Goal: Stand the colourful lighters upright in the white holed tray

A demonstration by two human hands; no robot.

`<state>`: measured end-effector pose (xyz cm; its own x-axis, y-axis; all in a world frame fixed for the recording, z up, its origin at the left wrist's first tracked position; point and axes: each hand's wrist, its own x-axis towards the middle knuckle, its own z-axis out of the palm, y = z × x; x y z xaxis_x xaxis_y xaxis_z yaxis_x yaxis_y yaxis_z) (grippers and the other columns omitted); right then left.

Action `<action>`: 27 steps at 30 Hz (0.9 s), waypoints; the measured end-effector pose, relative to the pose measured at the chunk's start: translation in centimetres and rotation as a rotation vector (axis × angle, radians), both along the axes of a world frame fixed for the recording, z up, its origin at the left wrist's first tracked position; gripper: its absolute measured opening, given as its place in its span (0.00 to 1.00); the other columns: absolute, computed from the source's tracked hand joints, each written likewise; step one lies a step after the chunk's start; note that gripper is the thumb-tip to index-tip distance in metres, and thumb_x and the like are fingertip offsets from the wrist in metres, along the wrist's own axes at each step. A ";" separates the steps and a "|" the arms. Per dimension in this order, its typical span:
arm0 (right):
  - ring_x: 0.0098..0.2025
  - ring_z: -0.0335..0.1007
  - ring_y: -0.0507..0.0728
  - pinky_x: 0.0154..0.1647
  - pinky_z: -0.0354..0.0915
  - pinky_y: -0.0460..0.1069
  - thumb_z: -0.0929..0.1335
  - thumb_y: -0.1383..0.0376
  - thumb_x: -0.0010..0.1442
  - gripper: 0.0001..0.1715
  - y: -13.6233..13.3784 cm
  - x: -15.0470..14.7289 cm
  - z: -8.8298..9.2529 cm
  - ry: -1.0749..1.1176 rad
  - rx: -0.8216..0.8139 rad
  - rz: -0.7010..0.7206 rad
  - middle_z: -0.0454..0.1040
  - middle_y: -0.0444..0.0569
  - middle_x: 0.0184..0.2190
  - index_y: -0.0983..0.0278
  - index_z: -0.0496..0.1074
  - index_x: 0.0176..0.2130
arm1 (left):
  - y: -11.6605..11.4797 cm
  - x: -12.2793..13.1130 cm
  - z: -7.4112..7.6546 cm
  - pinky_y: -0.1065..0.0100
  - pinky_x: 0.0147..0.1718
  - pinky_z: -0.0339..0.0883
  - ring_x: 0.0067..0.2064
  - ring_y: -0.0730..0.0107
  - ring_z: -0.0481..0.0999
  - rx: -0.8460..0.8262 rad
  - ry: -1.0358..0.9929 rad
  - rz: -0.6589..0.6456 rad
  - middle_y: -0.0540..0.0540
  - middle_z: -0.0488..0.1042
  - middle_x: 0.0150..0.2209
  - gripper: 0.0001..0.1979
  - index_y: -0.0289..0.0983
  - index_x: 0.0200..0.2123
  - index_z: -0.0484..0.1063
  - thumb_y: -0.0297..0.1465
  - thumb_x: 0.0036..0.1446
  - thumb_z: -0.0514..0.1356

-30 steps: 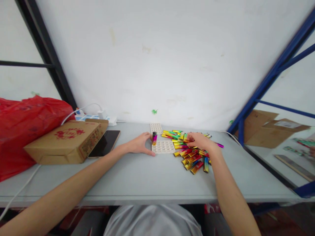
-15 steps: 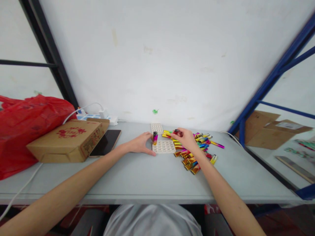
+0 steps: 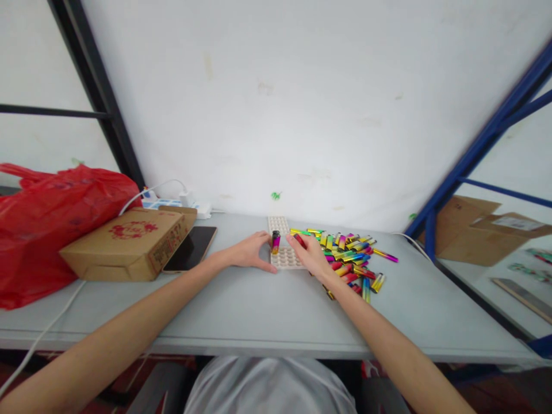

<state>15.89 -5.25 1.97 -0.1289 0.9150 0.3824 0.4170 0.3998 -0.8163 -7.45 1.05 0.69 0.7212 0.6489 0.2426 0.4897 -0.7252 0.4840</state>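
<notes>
A marked white wall [image 3: 224,115] rises behind the grey table [image 3: 259,316].

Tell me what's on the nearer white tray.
A purple lighter stands at the far left corner of the nearer white tray, with sockets showing beside it. The right hand, holding a red lighter, hides the right end; contents there can't be seen.

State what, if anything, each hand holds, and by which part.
Right hand: a shiny red lighter-like tube, by its side; exact contact hidden. Left hand: spread open at the white dimpled tray; no clear hold.
</notes>
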 end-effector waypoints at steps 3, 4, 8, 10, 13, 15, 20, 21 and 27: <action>0.25 0.48 0.51 0.28 0.46 0.50 0.64 0.40 0.66 0.35 0.0 -0.1 -0.3 -0.095 0.064 -0.075 0.50 0.38 0.19 0.58 0.52 0.21 | 0.2 -0.1 -0.2 0.53 0.61 0.67 0.57 0.44 0.73 -0.010 -0.009 -0.002 0.39 0.74 0.56 0.45 0.38 0.56 0.72 0.61 0.43 0.74; 0.25 0.47 0.51 0.28 0.46 0.50 0.64 0.41 0.65 0.34 -0.1 -0.2 -0.4 -0.114 0.072 -0.089 0.50 0.38 0.19 0.58 0.52 0.20 | 0.2 -0.1 -0.3 0.53 0.61 0.67 0.58 0.44 0.73 -0.010 -0.009 0.000 0.39 0.74 0.57 0.45 0.38 0.56 0.72 0.61 0.43 0.74; 0.25 0.51 0.53 0.29 0.48 0.50 0.64 0.49 0.64 0.28 0.0 -0.4 -0.5 -0.152 0.103 -0.135 0.55 0.40 0.19 0.58 0.53 0.20 | 0.0 -0.1 -0.1 0.52 0.61 0.66 0.58 0.43 0.73 -0.009 -0.011 0.004 0.38 0.74 0.57 0.45 0.38 0.55 0.73 0.61 0.42 0.74; 0.26 0.53 0.53 0.30 0.49 0.50 0.63 0.52 0.65 0.25 0.0 -0.4 -0.5 -0.166 0.125 -0.151 0.58 0.41 0.19 0.58 0.55 0.21 | 0.0 -0.1 -0.1 0.52 0.61 0.67 0.58 0.43 0.73 -0.010 -0.013 -0.001 0.38 0.74 0.57 0.44 0.37 0.54 0.73 0.61 0.42 0.74; 0.26 0.55 0.54 0.31 0.50 0.50 0.63 0.54 0.66 0.24 0.1 -0.3 -0.6 -0.193 0.156 -0.163 0.60 0.41 0.20 0.58 0.56 0.22 | 0.0 -0.1 -0.1 0.52 0.60 0.67 0.57 0.44 0.74 0.000 -0.024 -0.009 0.39 0.75 0.55 0.43 0.38 0.53 0.74 0.60 0.43 0.75; 0.26 0.56 0.54 0.31 0.51 0.50 0.63 0.52 0.68 0.25 0.2 -0.2 -0.6 -0.213 0.172 -0.160 0.61 0.41 0.20 0.58 0.57 0.23 | 0.0 -0.1 -0.1 0.52 0.59 0.68 0.56 0.44 0.74 0.006 -0.028 -0.006 0.39 0.75 0.54 0.43 0.38 0.53 0.74 0.60 0.42 0.75; 0.30 0.63 0.56 0.34 0.57 0.50 0.61 0.48 0.74 0.25 0.1 -0.2 -0.7 -0.277 0.218 -0.082 0.69 0.44 0.26 0.58 0.62 0.30 | 0.0 -0.1 -0.2 0.52 0.60 0.67 0.58 0.43 0.74 0.009 -0.015 -0.002 0.38 0.75 0.56 0.43 0.37 0.55 0.74 0.59 0.43 0.75; 0.31 0.65 0.57 0.36 0.59 0.50 0.60 0.48 0.75 0.23 0.1 -0.1 -0.7 -0.296 0.236 -0.061 0.71 0.45 0.28 0.58 0.63 0.32 | 0.1 -0.1 -0.2 0.52 0.61 0.67 0.58 0.43 0.74 0.009 -0.011 -0.002 0.37 0.75 0.57 0.44 0.37 0.56 0.73 0.59 0.43 0.75; 0.44 0.71 0.62 0.49 0.66 0.54 0.56 0.49 0.79 0.26 -0.3 0.2 -0.3 -0.465 0.426 -0.032 0.75 0.55 0.39 0.60 0.68 0.36 | 0.1 0.0 -0.3 0.52 0.60 0.68 0.57 0.42 0.75 0.007 -0.010 0.006 0.36 0.75 0.57 0.46 0.36 0.57 0.73 0.59 0.42 0.76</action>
